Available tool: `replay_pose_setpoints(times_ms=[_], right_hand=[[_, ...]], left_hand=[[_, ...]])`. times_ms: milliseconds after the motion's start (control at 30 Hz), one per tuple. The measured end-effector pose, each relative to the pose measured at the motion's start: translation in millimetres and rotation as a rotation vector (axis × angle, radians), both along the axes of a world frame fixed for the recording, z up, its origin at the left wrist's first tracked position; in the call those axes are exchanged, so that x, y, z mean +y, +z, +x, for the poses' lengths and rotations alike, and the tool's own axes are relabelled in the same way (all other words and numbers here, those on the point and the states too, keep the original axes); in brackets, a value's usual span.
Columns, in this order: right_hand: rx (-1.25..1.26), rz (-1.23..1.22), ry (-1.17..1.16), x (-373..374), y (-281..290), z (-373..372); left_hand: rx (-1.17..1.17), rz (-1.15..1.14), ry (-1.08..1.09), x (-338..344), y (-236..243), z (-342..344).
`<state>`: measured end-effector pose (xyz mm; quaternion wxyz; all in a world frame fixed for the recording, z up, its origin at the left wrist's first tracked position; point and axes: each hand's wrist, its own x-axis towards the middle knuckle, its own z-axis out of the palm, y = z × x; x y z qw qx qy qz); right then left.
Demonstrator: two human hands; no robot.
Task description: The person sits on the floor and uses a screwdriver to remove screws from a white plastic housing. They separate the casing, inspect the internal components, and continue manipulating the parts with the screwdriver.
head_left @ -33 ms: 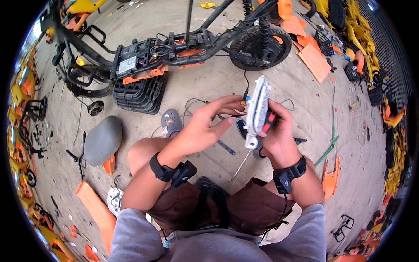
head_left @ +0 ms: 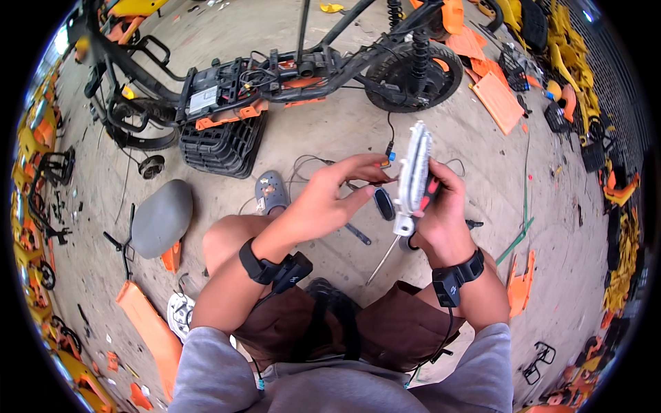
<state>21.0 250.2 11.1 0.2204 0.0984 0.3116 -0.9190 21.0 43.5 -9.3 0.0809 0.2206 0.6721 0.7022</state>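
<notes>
My right hand (head_left: 444, 206) is closed around a red-and-black screwdriver handle (head_left: 431, 191) and a silver, ribbed metal part (head_left: 414, 168), seen nearly edge-on and upright. Below the part, the screwdriver's shaft (head_left: 383, 260) points down and to the left. My left hand (head_left: 330, 196) is on the part's left side, its fingers curled round thin dark wires (head_left: 391, 180); how firmly they grip is hard to see. Just beyond those fingertips is a blue connector (head_left: 392, 157). A dark oval piece (head_left: 384, 204) shows beneath the hands.
Ahead stands a stripped scooter frame (head_left: 241, 86), propped on a black crate (head_left: 222, 146). On the floor at left lie a grey seat (head_left: 162, 219) and an orange panel (head_left: 148, 330). More orange panels (head_left: 497, 103) lie far right. Loose cables (head_left: 297, 168) run across the floor.
The metal part has shifted slightly to the right and turned a little more edge-on in my right hand. My left hand stays nearly in place.
</notes>
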Motion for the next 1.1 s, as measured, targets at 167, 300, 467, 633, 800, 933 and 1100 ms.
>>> replay_pose_setpoints(times_ms=[167,300,467,633,800,933,1100], right_hand=[[-0.133,-0.016,-0.182,0,4,2],[-0.081,-0.023,-0.158,1,-1,0],[0.052,-0.139,0.028,17,-14,-5],[0.044,-0.061,0.027,13,-13,-7],[0.044,-0.045,0.016,14,-14,-8],[0.024,-0.061,0.006,16,-14,-7],[0.016,-0.054,0.018,13,-12,-6]], left_hand=[[-0.05,-0.057,-0.02,4,7,0],[-0.036,-0.029,0.003,3,14,3],[0.02,0.004,0.033,2,14,3],[0.041,-0.002,0.056,1,14,3],[0.018,0.039,0.065,1,12,4],[-0.001,0.028,0.067,2,14,4],[0.038,0.039,0.088,0,13,4]])
